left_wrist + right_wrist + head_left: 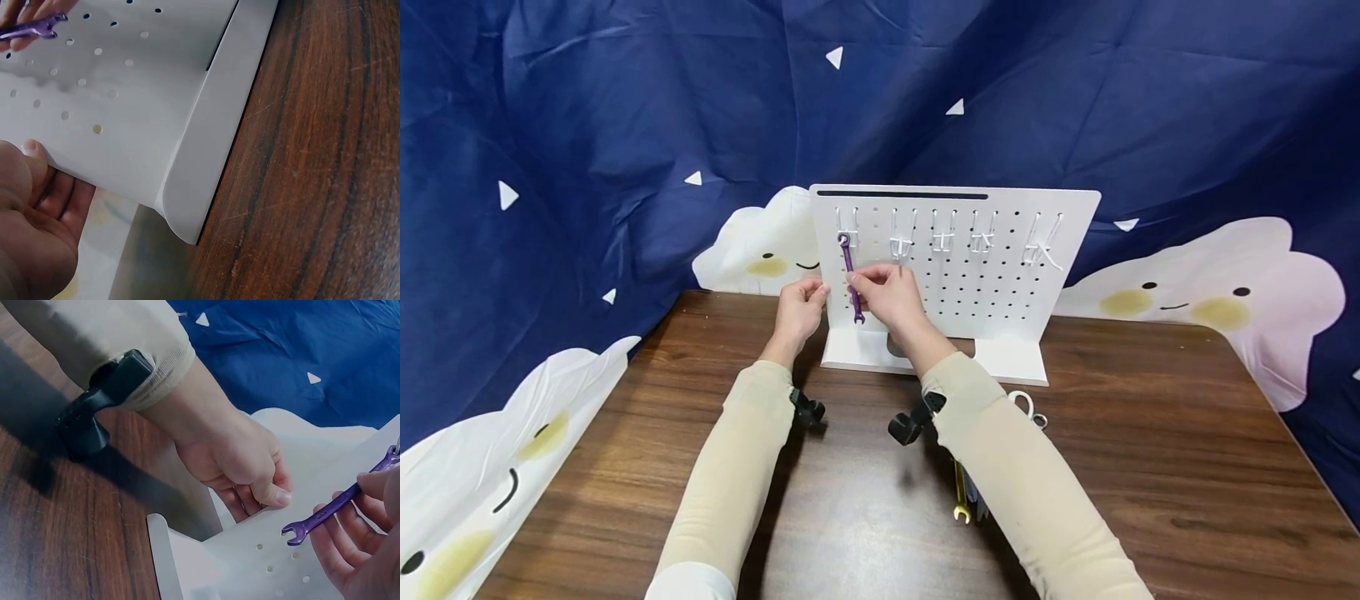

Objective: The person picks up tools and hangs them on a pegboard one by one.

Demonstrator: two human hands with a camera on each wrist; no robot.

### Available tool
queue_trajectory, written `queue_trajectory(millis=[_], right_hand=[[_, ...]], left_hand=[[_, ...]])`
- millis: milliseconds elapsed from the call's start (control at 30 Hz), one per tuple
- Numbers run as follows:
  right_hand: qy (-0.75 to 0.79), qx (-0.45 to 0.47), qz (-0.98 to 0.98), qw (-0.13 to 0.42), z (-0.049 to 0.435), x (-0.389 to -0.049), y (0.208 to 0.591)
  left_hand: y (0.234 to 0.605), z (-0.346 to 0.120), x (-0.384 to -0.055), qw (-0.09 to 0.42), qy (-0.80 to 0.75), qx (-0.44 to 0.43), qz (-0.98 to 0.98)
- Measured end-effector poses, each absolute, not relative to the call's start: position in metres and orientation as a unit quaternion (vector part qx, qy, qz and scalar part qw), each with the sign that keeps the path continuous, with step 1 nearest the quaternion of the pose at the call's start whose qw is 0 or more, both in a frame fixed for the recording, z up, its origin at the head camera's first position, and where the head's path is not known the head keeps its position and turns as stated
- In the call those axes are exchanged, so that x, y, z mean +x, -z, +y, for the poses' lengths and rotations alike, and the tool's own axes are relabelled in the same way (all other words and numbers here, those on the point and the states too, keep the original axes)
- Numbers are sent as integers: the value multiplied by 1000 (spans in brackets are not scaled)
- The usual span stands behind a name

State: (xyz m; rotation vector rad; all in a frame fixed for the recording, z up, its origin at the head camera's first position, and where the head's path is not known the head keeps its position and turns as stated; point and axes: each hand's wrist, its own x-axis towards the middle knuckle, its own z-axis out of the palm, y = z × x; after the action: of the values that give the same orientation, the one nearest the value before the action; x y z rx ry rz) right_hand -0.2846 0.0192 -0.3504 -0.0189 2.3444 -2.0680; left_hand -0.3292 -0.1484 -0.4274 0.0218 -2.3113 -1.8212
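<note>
At the left edge of the white pegboard [970,287], the left hand [800,310] pinches the board. The right hand [891,296] pinches the purple wrench [849,258] before it, ring end up at the leftmost hook [855,221]; whether the ring is threaded on is hard to tell. A yellow wrench [960,492] lies on the counter [857,525].

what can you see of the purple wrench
The purple wrench is glossy, apparently metal, with a ring at its upper end and an open fork at the lower. The right hand pinches its shaft, nearly upright, before the white pegboard. The ring is at the leftmost hook; whether it hangs there is unclear.
</note>
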Motion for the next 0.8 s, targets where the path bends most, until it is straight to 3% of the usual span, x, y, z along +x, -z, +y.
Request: queue_trajectory(millis=[800], right_hand=[[635, 13, 772, 4, 20, -303, 354]], left_hand=[[428, -150, -328, 101, 616, 4, -782]])
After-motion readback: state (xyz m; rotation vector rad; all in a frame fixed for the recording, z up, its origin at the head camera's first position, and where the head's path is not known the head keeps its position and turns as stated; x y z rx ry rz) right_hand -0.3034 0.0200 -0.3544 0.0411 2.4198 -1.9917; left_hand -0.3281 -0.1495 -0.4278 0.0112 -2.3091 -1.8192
